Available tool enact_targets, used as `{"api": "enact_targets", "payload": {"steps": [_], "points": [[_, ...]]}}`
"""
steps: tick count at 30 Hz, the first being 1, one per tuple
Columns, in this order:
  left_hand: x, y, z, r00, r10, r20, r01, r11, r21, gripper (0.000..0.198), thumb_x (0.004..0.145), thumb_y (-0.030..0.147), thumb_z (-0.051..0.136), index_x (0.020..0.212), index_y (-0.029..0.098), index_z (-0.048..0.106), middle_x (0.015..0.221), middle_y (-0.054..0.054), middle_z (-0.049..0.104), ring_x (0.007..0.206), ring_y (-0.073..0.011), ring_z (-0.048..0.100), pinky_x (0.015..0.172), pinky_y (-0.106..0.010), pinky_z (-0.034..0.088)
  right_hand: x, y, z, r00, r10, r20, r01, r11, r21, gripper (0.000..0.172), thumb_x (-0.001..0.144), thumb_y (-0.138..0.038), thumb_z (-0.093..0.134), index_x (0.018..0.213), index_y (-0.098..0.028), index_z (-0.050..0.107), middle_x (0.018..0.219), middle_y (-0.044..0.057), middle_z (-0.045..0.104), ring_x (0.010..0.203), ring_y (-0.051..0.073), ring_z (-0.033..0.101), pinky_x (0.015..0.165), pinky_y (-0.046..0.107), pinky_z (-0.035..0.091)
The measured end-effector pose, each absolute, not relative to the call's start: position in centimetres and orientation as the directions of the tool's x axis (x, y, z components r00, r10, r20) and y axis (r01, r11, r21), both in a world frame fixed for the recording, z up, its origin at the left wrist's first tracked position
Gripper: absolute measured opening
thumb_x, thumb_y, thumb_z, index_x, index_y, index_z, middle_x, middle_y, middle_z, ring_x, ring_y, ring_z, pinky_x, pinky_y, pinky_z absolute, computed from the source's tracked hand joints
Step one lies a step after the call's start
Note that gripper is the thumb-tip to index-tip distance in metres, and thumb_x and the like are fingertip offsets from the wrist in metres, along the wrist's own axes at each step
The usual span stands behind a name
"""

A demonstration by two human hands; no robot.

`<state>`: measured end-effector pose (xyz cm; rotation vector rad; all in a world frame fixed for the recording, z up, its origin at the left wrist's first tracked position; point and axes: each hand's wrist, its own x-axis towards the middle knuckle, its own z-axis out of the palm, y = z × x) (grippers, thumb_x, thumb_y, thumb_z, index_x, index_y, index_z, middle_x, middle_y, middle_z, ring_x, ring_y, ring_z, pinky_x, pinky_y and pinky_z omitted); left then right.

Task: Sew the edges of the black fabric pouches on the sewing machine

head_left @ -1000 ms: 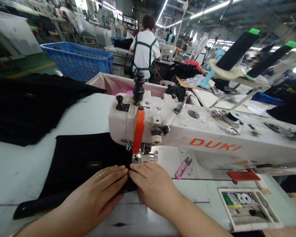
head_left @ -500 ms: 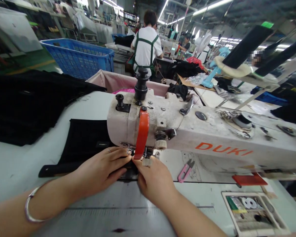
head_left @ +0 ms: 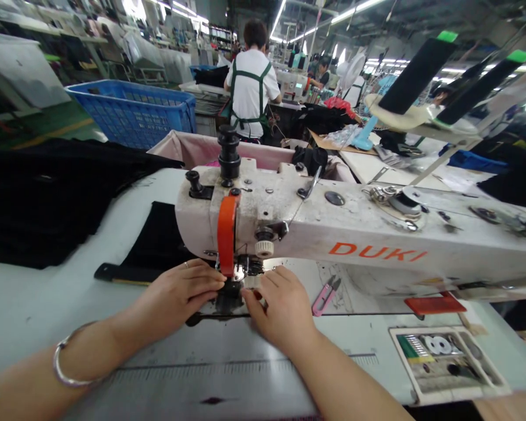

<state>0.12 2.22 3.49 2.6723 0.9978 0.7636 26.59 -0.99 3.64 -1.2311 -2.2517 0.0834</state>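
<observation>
Your left hand (head_left: 182, 295) has its fingers drawn together close beside the needle area, at the black cloth panel (head_left: 158, 237); whether they pinch the cloth or only press it, one cannot tell. Your right hand (head_left: 284, 307) is half curled, with the thumb apart from the index finger, and its grip is also not clear.

In the last second the panel has moved to the right and away from you, so its small label is no longer in sight and less cloth lies to the left of the sewing machine (head_left: 298, 213). It seems that the work is now further along this piece, though no seam shows to confirm it. The panel lies on the surface (head_left: 30, 316), partly behind the machine head, with its dark band (head_left: 118, 273) toward you.

The orange guard (head_left: 226, 237) and your fingers cover much of the needle area, and the dark patch between your hands may be cloth or machine plate. Farther right lie pink thread snips (head_left: 326, 296) and an accessory tray (head_left: 402, 363) with white bobbins (head_left: 438, 345). On the left, the larger heap of black cloth (head_left: 48, 199) is cut off at the edge of view
</observation>
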Motion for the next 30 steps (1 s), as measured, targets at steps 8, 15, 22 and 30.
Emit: {"api": "enact_targets", "payload": {"steps": [8, 15, 22, 30], "points": [[2.3, 0.6, 3.6, 0.558, 0.703, 0.440, 0.590, -0.709, 0.385, 0.029, 0.110, 0.022, 0.052, 0.106, 0.020, 0.081, 0.106, -0.004, 0.084, 0.098, -0.0182, 0.079, 0.095, -0.031, 0.066, 26.0, -1.7, 3.1, -0.531, 0.711, 0.461, 0.567, 0.703, -0.429, 0.020, 0.105, -0.012, 0.058, 0.116, -0.018, 0.074, 0.115, 0.011, 0.080, 0.107, 0.025, 0.069, 0.096, 0.042, 0.057], [2.3, 2.5, 3.5, 0.532, 0.731, 0.426, 0.625, -0.679, 0.385, 0.030, 0.107, 0.025, 0.053, 0.104, 0.022, 0.083, 0.105, -0.006, 0.084, 0.102, -0.0230, 0.078, 0.097, -0.037, 0.065, 26.0, -1.3, 3.0, -0.506, 0.727, 0.464, 0.614, 0.681, -0.398, 0.028, 0.099, -0.008, 0.057, 0.119, -0.017, 0.074, 0.116, 0.013, 0.079, 0.100, 0.027, 0.066, 0.090, 0.043, 0.058], [2.7, 3.4, 3.6, 0.515, 0.765, 0.387, 0.662, -0.642, 0.387, 0.028, 0.103, 0.024, 0.055, 0.102, 0.023, 0.083, 0.101, -0.005, 0.084, 0.101, -0.0262, 0.079, 0.098, -0.040, 0.063, 25.8, -1.0, 3.5, -0.493, 0.757, 0.429, 0.628, 0.651, -0.427, 0.021, 0.098, -0.009, 0.056, 0.103, -0.017, 0.074, 0.123, 0.016, 0.076, 0.107, 0.030, 0.064, 0.096, 0.046, 0.058], [2.7, 3.5, 3.3, 0.508, 0.766, 0.395, 0.675, -0.639, 0.370, 0.029, 0.102, 0.024, 0.053, 0.101, 0.023, 0.082, 0.102, -0.006, 0.085, 0.099, -0.0261, 0.080, 0.096, -0.040, 0.064, 25.7, -1.0, 3.3, -0.487, 0.772, 0.409, 0.641, 0.634, -0.434, 0.020, 0.097, -0.008, 0.057, 0.104, -0.017, 0.073, 0.121, 0.014, 0.076, 0.104, 0.029, 0.063, 0.094, 0.045, 0.058]]}}
